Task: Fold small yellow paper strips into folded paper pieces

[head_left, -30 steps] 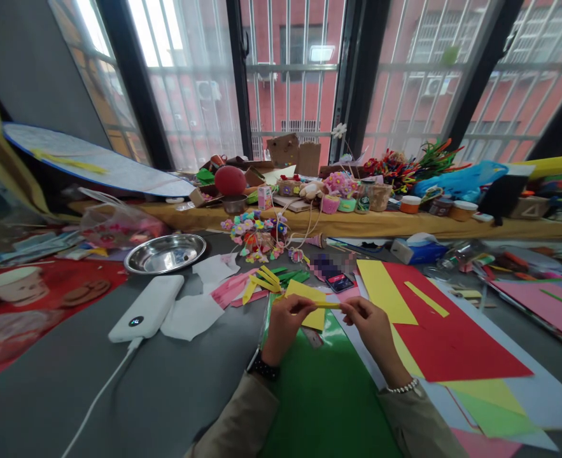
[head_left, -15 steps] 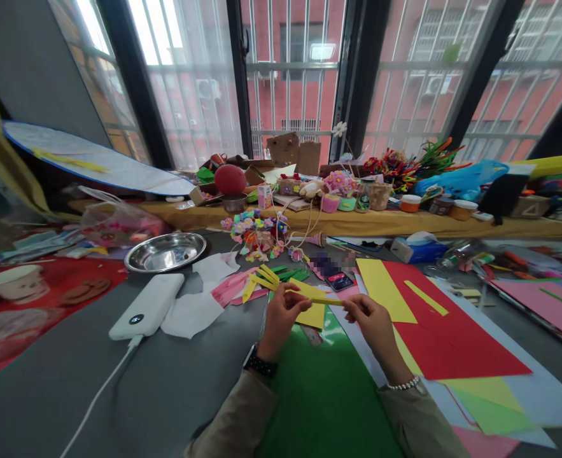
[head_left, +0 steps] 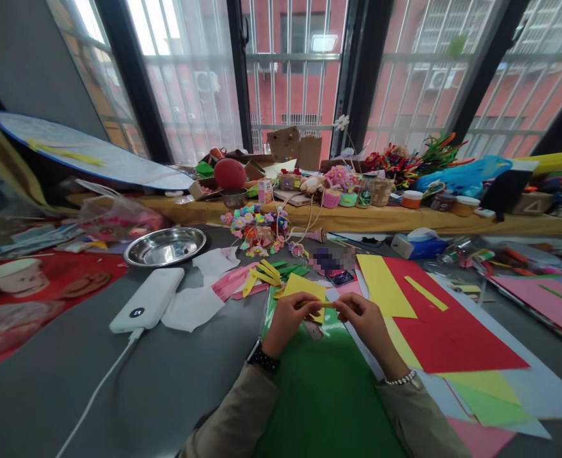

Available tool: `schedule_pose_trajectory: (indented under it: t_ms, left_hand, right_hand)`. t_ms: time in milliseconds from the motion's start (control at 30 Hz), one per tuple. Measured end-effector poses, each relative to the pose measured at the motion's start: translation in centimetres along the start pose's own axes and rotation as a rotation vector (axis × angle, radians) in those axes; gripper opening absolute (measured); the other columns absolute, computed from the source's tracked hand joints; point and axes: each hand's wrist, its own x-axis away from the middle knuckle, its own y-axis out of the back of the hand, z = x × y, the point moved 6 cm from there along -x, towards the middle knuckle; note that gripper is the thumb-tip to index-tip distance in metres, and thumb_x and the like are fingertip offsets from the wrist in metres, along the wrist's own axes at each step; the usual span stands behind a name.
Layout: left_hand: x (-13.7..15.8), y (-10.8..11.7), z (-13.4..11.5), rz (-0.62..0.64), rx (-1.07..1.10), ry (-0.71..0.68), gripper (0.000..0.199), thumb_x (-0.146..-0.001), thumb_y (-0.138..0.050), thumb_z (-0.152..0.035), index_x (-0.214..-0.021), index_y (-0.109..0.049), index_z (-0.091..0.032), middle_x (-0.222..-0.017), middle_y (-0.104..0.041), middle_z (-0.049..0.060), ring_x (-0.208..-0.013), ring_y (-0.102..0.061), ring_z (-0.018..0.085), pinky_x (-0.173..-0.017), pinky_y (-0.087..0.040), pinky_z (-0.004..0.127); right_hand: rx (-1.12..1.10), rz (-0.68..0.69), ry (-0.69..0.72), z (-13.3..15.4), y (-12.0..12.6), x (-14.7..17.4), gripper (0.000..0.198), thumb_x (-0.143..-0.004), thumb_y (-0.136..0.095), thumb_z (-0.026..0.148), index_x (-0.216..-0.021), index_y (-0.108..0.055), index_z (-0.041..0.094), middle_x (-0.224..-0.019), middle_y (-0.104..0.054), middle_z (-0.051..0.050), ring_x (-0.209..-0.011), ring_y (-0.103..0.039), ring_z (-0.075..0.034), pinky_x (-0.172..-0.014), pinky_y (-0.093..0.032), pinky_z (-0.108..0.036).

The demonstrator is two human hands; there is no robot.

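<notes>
Head view: a grey table point(head_left: 90, 394) spreads across the lower half, its far edge meeting a cloth-covered ledge point(head_left: 338, 219) crowded with craft pieces. A glossy green sheet point(head_left: 328, 388) runs from the table's near side to about its middle. Right of that, a red sheet point(head_left: 457, 331) lies over paler papers. Left of the green sheet, near the table's far edge, is an oval-looking steel dish point(head_left: 166, 252); closer in, a white power bank point(head_left: 153, 296) trails a cable toward the near side.

Two bare hands meet above the green sheet's far end: the left hand point(head_left: 290, 321), a dark watch at its wrist, and the right hand point(head_left: 365, 320), wearing a beaded bracelet. Both are pinched nearly closed, thumb against fingers, each gripping one end of the same strip. Just beyond the left hand, partly covered by it, lies a yellow paper point(head_left: 304, 286). Smallest is the narrow yellow strip point(head_left: 328, 305), its short middle showing between the fingertips.
</notes>
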Motion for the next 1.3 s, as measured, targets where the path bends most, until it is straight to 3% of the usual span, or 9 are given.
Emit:
schedule_pose_trajectory:
  t_ms: [167,333,633,833,1000,1300]
  left_hand:
    - [0.3,-0.3,-0.4,0.025,-0.126,-0.070,0.023,-0.064,-0.056,-0.034,-0.069,-0.060,-0.011,-0.058,-0.061,0.004,-0.053,-0.057,0.012,-0.049,-0.045,0.020]
    - [0.5,-0.6,-0.9,0.022,-0.270,-0.165,0.024,-0.067,-0.053,-0.034,-0.068,-0.060,-0.012,-0.059,-0.062,0.004,-0.053,-0.057,0.012,-0.049,-0.043,0.019]
    - [0.5,-0.6,-1.1,0.001,-0.350,-0.187,0.020,-0.069,-0.051,-0.031,-0.066,-0.060,-0.013,-0.056,-0.061,0.002,-0.051,-0.056,0.011,-0.049,-0.042,0.018]
    - [0.3,-0.4,-0.8,-0.015,-0.380,-0.169,0.021,-0.070,-0.048,-0.031,-0.068,-0.060,-0.014,-0.061,-0.063,0.003,-0.059,-0.058,0.013,-0.054,-0.043,0.019]
    - [0.4,-0.3,-1.1,-0.036,-0.456,-0.201,0.016,-0.068,-0.051,-0.028,-0.065,-0.060,-0.015,-0.060,-0.062,0.002,-0.058,-0.057,0.012,-0.054,-0.042,0.019]
    - [0.4,-0.5,-0.6,0.003,-0.324,-0.175,0.020,-0.071,-0.048,-0.032,-0.069,-0.057,-0.015,-0.064,-0.061,0.003,-0.060,-0.058,0.013,-0.055,-0.045,0.021]
  right_hand:
    - [0.066,0.069,0.073,0.5,-0.9,0.1,0.020,-0.069,-0.052,0.035,-0.068,-0.057,0.016,-0.063,-0.059,-0.002,-0.055,-0.055,-0.014,-0.050,-0.042,-0.021]
    - [0.153,0.056,0.129,1.3,-1.0,0.4,0.019,-0.071,-0.049,0.033,-0.066,-0.056,0.016,-0.059,-0.058,-0.001,-0.053,-0.054,-0.013,-0.049,-0.041,-0.021]
    - [0.162,0.089,0.157,0.2,-1.6,0.1,0.018,-0.073,-0.046,0.032,-0.068,-0.053,0.016,-0.064,-0.057,-0.003,-0.059,-0.054,-0.014,-0.052,-0.042,-0.021]
    - [0.233,0.018,0.192,0.5,-1.1,0.1,0.016,-0.073,-0.047,0.030,-0.067,-0.054,0.016,-0.065,-0.057,-0.003,-0.061,-0.054,-0.015,-0.055,-0.042,-0.023]
    - [0.205,0.064,0.191,0.6,-1.3,0.1,0.017,-0.071,-0.049,0.031,-0.069,-0.057,0.016,-0.068,-0.059,-0.004,-0.064,-0.055,-0.015,-0.056,-0.044,-0.023]
    - [0.265,0.018,0.217,0.9,-1.2,0.2,0.017,-0.073,-0.046,0.031,-0.068,-0.054,0.018,-0.067,-0.057,-0.003,-0.062,-0.054,-0.016,-0.056,-0.043,-0.025]
